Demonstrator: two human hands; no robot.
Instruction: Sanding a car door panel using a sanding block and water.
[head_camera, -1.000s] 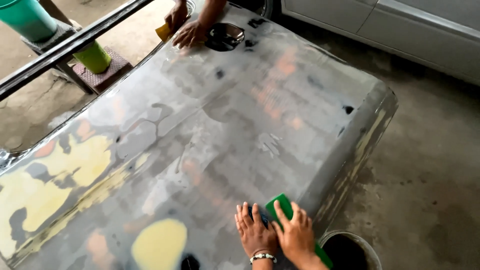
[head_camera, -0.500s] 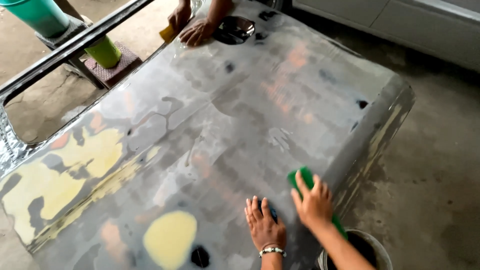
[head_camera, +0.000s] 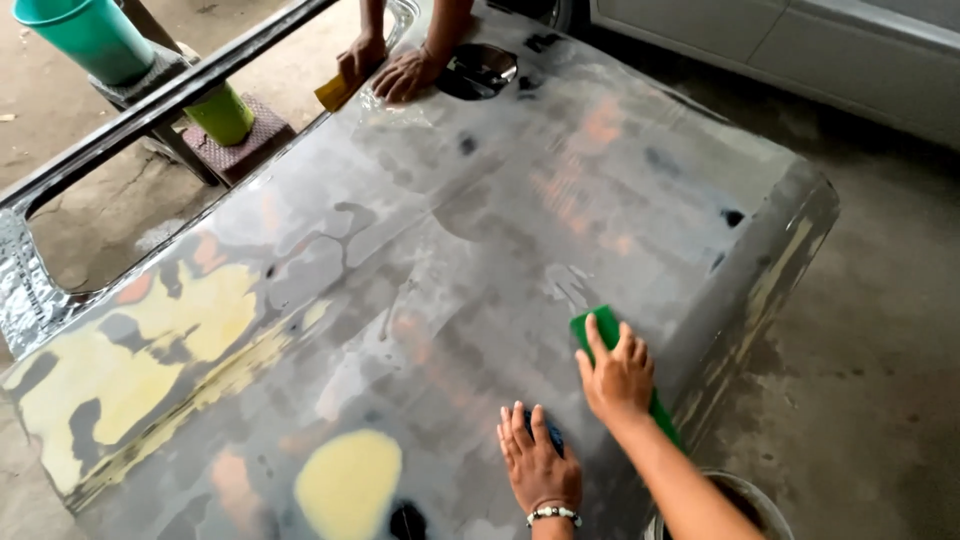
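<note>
Head view: a person sands a stripped car body panel (head_camera: 480, 250), the right hand (head_camera: 618, 375) pressed flat with fingers spread over a green sanding block (head_camera: 603, 330) that lies on the panel close to its right-hand edge, and the left hand (head_camera: 537, 462) laid flat just beside it, fingers together over a small blue pad (head_camera: 553, 436) that shows only at the fingertips. Judging by the surface, the work looks well advanced but not finished: most of the panel is down to dull bare grey metal, while yellow filler patches (head_camera: 150, 350) remain across its left side and near the front edge, with orange and dark spots scattered between them. At the panel's far edge another person's two hands (head_camera: 395, 68) work a yellow sanding pad (head_camera: 333, 92) beside a round hole (head_camera: 478, 70). Containers stand around the panel: a round bucket (head_camera: 735, 505) on the floor below its right-hand edge, its contents dark and not clear to read; beyond the far left edge, a teal bucket (head_camera: 90, 35) and a yellow-green cup (head_camera: 222, 115) set on blocks, their insides hidden. A silver car (head_camera: 800, 45) stands beyond the far right corner.
</note>
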